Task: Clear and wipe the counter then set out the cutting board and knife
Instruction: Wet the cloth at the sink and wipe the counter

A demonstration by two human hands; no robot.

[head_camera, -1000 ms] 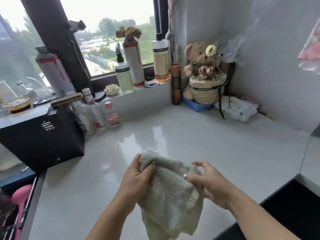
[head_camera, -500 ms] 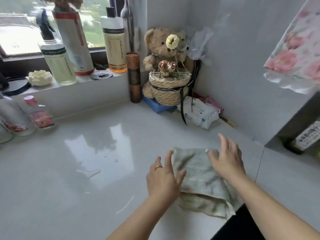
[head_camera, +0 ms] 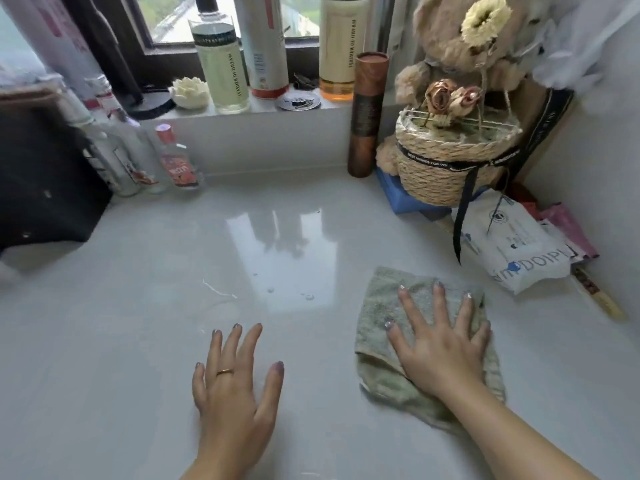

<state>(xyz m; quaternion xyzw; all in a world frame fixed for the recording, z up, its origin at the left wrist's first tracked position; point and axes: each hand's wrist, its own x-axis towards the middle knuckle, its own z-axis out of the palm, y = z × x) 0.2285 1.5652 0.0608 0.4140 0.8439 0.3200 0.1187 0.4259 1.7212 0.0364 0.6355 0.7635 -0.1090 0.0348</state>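
A grey-green cloth point(head_camera: 377, 306) lies flat on the glossy white counter point(head_camera: 138, 306), right of centre. My right hand point(head_camera: 440, 344) presses down on it, palm flat and fingers spread. My left hand point(head_camera: 235, 386) rests flat on the bare counter to the left of the cloth, fingers apart, holding nothing, a ring on one finger. A few water drops point(head_camera: 306, 296) and a thin wet streak sit between the hands and the window reflection. No cutting board or knife is in view.
A black box point(head_camera: 41, 174) stands at the left with small bottles point(head_camera: 176, 161) beside it. Tall bottles point(head_camera: 221, 64) line the windowsill. A brown tube point(head_camera: 367, 116), a woven basket point(head_camera: 446, 171), a teddy bear point(head_camera: 450, 39) and a wipes pack point(head_camera: 519, 251) fill the right corner.
The cloth went from held up in both hands to flat on the counter. My left hand has come off it to the left; my right hand stays on it.
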